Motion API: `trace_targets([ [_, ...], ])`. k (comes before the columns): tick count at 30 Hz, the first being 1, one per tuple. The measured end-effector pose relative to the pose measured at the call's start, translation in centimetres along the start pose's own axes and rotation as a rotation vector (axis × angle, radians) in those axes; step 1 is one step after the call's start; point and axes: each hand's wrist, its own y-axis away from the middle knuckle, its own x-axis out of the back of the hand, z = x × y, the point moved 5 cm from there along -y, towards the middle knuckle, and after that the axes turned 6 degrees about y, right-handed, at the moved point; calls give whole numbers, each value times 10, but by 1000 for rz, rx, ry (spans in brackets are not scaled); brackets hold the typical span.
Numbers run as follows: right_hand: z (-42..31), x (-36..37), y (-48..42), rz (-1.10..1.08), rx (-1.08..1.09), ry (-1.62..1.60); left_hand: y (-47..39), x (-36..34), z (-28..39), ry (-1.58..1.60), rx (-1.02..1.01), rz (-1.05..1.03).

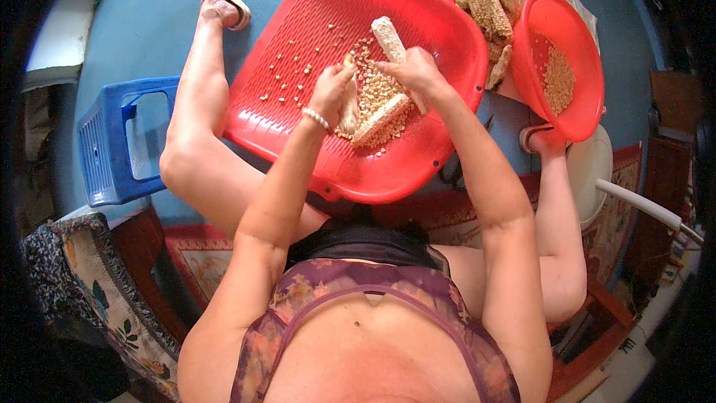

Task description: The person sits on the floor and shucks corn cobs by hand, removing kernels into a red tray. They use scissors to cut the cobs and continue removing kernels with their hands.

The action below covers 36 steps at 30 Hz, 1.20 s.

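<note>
My left hand [330, 92], with a pearl bracelet at the wrist, is closed around a corn cob [349, 109] over the red plastic scoop-shaped basket [358, 179]. Just to its right, my right hand [417, 71] grips a pale, stripped cob [388, 39] whose end juts up past the fingers. Loose corn kernels [380, 92] lie heaped between and below both hands. On this heap rests another cob [382, 120], slanting up to the right. Scattered kernels dot the ribbed left part of the basket. My fingers hide part of each held cob.
Unshelled corn ears [486, 3] are piled beyond the basket at the upper right. Beside them, a tilted red bowl [576, 22] contains kernels. A blue plastic stool [106, 145] stands left of my leg. A patterned rug [196, 252] lies below.
</note>
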Motion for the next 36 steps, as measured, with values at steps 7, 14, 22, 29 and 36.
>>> trace_targets([
  [7, -46, 34, -43, 343, 149, 482, -108, 6, 57, -591, -404, 28],
  [14, -12, -7, -3, -91, 89, 711, -83, 7, 53, -954, -497, 104],
  [22, 5, -1, -2, -258, 31, 161, -35, 5, 11, -744, -520, 213],
  [29, -27, 2, 66, -417, 195, -951, 32, -51, 8, 529, 83, -469],
  [36, 41, 68, 164, 1115, 18, 129, 49, -38, 0, 814, 111, -452],
])
